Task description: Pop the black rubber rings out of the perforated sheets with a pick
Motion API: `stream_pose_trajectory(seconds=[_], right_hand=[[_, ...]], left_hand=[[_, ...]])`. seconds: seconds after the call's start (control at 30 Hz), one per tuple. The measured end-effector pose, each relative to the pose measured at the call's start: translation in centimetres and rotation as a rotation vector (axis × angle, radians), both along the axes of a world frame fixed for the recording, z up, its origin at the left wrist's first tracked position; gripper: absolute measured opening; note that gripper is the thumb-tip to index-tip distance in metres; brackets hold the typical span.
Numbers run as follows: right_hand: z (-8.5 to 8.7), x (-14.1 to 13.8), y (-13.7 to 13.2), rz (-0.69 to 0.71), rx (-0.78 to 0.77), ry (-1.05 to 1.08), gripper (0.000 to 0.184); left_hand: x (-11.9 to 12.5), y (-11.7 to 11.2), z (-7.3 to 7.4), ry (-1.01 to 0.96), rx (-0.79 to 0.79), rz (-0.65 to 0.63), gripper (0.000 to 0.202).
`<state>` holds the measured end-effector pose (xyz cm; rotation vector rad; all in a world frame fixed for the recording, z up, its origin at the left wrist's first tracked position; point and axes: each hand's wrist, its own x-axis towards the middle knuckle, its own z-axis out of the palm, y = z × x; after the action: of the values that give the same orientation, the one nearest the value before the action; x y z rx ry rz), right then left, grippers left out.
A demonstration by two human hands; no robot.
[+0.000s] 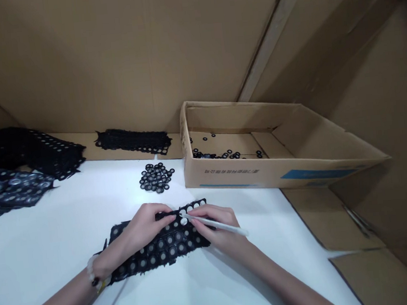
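Observation:
My left hand [145, 225] rests on a black perforated sheet [159, 252] and grips its upper edge. The sheet lies on the white table top [52, 236] and holds rows of small rings with pale centres. My right hand [211, 224] holds a slim white stick [220, 224] like a pen, with its tip at the sheet's upper edge, beside my left fingertips. Just above the hands lies a small heap of loose black rings [156, 178].
An open cardboard box [228, 179] with loose black rings [221, 153] on its floor stands at the table's far right. Stacks of black sheets [32, 151] lie at the far left, and another [133, 141] lies along the back. Cardboard walls [105, 51] surround the table.

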<state>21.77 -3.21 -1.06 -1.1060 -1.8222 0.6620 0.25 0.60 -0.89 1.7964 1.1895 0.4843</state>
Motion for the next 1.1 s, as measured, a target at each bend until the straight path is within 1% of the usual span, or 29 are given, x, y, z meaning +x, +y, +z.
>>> stream_pose_trajectory(seconds=[0.2,0.33,0.4,0.67,0.83,1.0,1.1], right_hand=[[0.1,-0.1,0.1,0.016,-0.016,0.006,0.01],[-0.3,-0.1,0.1,0.05,-0.06,0.029,0.008],[-0.6,-0.2,0.0,0.038,-0.064,0.041,0.007],[-1.5,-1.1,-0.5,-0.028,0.057,0.068,0.009],[-1.9,-1.5,-0.5,-0.018,0.074,0.051,0.009],[-2.1,-1.6,-0.4,-0.014,0.201,0.048,0.01],[-2.0,-1.6,-0.5,-0.025,0.23,0.053,0.01]], left_hand=[[0.2,0.1,-0.1,-0.05,0.045,0.031,0.019],[0.3,0.0,-0.2,-0.062,0.065,0.019,0.017],[0.3,-0.1,-0.2,-0.063,0.085,0.015,0.018],[0.5,-0.5,-0.7,-0.093,0.186,0.046,0.018],[0.8,-0.8,-0.8,-0.091,0.201,0.004,0.018],[1.0,-0.9,-1.1,-0.157,0.216,0.127,0.016],[1.0,-0.7,-1.2,-0.22,0.193,0.123,0.013]])
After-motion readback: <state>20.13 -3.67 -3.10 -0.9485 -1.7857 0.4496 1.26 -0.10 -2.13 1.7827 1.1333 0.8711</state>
